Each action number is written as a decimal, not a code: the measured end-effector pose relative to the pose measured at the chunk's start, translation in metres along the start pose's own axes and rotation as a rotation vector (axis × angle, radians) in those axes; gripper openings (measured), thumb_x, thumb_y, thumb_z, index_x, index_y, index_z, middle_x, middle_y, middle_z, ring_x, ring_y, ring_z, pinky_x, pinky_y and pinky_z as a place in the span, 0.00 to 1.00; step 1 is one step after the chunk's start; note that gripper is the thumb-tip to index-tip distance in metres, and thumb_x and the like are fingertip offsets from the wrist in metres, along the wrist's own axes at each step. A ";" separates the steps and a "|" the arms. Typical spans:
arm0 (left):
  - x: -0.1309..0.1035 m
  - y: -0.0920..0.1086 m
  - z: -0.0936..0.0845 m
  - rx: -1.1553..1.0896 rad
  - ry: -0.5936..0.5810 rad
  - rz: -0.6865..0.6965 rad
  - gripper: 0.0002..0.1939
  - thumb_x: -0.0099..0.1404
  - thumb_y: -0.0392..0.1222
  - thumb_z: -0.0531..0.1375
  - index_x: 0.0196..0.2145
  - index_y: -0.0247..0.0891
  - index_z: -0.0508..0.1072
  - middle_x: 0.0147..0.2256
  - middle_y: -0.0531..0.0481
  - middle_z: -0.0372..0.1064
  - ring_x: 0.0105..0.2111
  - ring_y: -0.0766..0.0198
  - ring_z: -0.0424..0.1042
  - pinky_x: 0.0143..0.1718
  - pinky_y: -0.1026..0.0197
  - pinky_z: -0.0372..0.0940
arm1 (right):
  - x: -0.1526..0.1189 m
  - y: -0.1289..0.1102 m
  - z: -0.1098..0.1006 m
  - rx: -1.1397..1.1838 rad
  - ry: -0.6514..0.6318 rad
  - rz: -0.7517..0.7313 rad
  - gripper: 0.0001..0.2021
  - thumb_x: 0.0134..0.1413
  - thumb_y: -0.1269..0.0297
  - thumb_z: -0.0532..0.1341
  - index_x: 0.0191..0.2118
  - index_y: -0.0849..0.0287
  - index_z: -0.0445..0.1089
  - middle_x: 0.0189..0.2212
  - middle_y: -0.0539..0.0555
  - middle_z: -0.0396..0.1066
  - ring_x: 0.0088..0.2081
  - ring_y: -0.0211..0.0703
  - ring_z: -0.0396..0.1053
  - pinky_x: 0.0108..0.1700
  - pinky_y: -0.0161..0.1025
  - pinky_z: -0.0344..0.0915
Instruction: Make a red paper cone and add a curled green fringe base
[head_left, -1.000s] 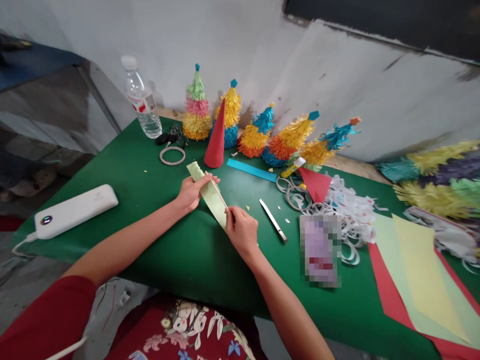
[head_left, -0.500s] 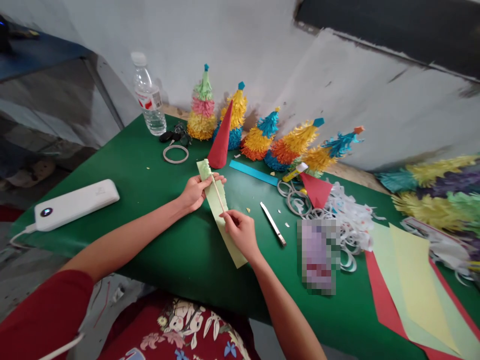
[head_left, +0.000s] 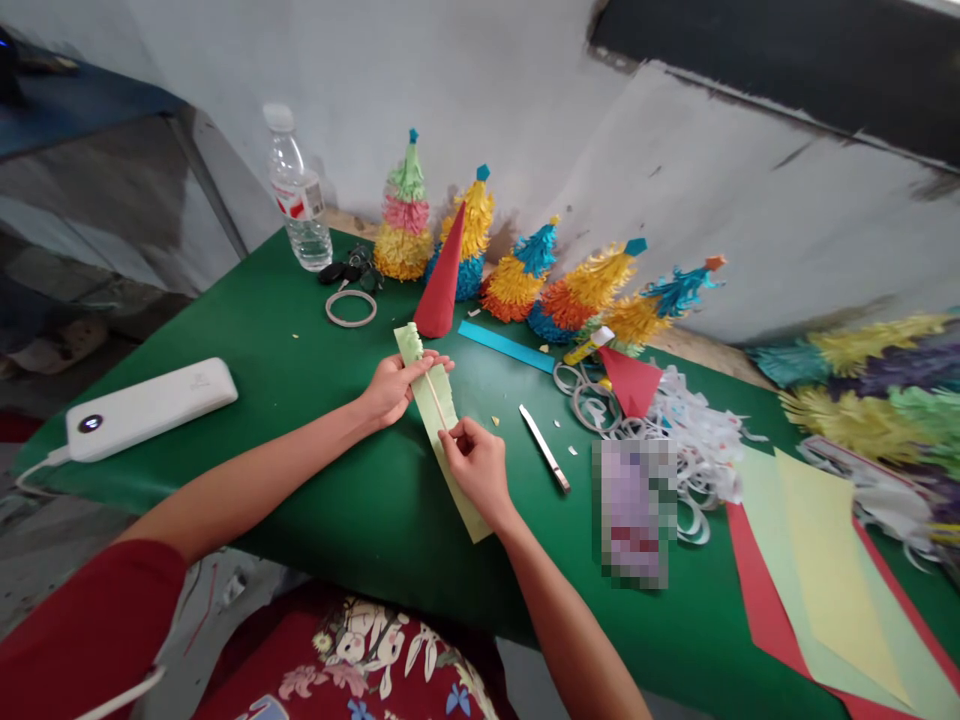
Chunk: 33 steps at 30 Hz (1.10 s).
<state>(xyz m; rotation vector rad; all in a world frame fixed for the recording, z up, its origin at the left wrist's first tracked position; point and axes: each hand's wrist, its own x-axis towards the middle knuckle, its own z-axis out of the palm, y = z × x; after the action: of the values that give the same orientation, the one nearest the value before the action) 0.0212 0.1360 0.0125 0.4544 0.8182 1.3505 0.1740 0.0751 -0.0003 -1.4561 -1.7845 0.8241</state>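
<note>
A long pale green paper strip (head_left: 466, 505), curled and fringed along its upper right edge, slants across the middle of the view. My left hand (head_left: 391, 388) grips it near the top, thumb pressed on the paper. Between the thumb and fingers of my right hand (head_left: 478, 460) is a thin wooden stick (head_left: 436, 402), lying along the strip with its far end by my left thumb. Just beyond the strip's top stands a red paper cone (head_left: 441, 285). A blue paper strip (head_left: 506, 346) lies to its right.
Fringed paper trees (head_left: 405, 220) line the wall beside a water bottle (head_left: 298, 195). On the green table (head_left: 300, 520) lie a power bank (head_left: 154, 408), tweezers (head_left: 544, 448), tape rings (head_left: 351, 308), a glue stick (head_left: 589, 346), white paper scraps (head_left: 694, 440) and coloured sheets (head_left: 832, 570).
My right hand has shifted slightly left with the stick. My left thumb has moved a little down the strip, and more curled fringe shows above it.
</note>
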 end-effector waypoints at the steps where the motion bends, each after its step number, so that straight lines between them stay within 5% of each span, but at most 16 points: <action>1: 0.000 0.000 0.000 0.002 -0.002 -0.004 0.02 0.61 0.30 0.61 0.33 0.32 0.73 0.35 0.43 0.78 0.41 0.57 0.77 0.54 0.50 0.64 | 0.000 0.000 0.000 -0.004 0.004 -0.005 0.14 0.51 0.60 0.59 0.20 0.57 0.57 0.13 0.42 0.53 0.17 0.32 0.50 0.22 0.31 0.50; 14: 0.004 0.009 -0.002 -0.029 -0.053 -0.035 0.08 0.64 0.28 0.54 0.37 0.28 0.73 0.43 0.35 0.75 0.53 0.51 0.70 0.59 0.48 0.59 | 0.001 0.002 -0.011 -0.191 0.066 -0.117 0.09 0.49 0.62 0.59 0.23 0.56 0.60 0.14 0.42 0.53 0.18 0.33 0.50 0.24 0.31 0.51; 20: 0.010 0.016 -0.006 -0.104 -0.046 0.022 0.12 0.65 0.27 0.51 0.41 0.29 0.73 0.45 0.37 0.75 0.55 0.54 0.67 0.59 0.49 0.59 | 0.010 0.005 -0.037 -0.015 0.028 -0.100 0.13 0.50 0.58 0.62 0.22 0.57 0.63 0.14 0.44 0.56 0.18 0.33 0.53 0.24 0.32 0.53; 26: 0.002 0.013 0.000 -0.110 -0.113 -0.039 0.14 0.63 0.28 0.53 0.45 0.29 0.73 0.49 0.37 0.72 0.57 0.52 0.65 0.60 0.49 0.58 | 0.019 0.008 -0.036 0.137 0.048 -0.111 0.11 0.52 0.57 0.61 0.26 0.58 0.71 0.39 0.58 0.73 0.41 0.46 0.70 0.42 0.41 0.65; 30: -0.003 0.015 0.002 -0.113 -0.181 -0.036 0.17 0.63 0.28 0.54 0.49 0.33 0.72 0.51 0.40 0.71 0.58 0.52 0.63 0.60 0.48 0.57 | 0.018 0.011 -0.026 0.226 -0.039 -0.019 0.13 0.54 0.54 0.59 0.27 0.59 0.71 0.32 0.55 0.74 0.30 0.40 0.68 0.32 0.36 0.64; 33: -0.005 0.019 0.001 -0.135 -0.233 -0.031 0.20 0.61 0.28 0.53 0.50 0.34 0.72 0.51 0.41 0.71 0.59 0.51 0.62 0.61 0.48 0.56 | 0.016 0.009 -0.022 0.213 0.022 -0.040 0.13 0.53 0.55 0.60 0.27 0.59 0.70 0.27 0.53 0.71 0.26 0.37 0.64 0.28 0.34 0.60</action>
<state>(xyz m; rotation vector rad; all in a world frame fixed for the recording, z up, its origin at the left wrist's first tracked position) 0.0095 0.1353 0.0281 0.4804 0.5370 1.2875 0.1947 0.0934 0.0072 -1.2823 -1.6493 0.9430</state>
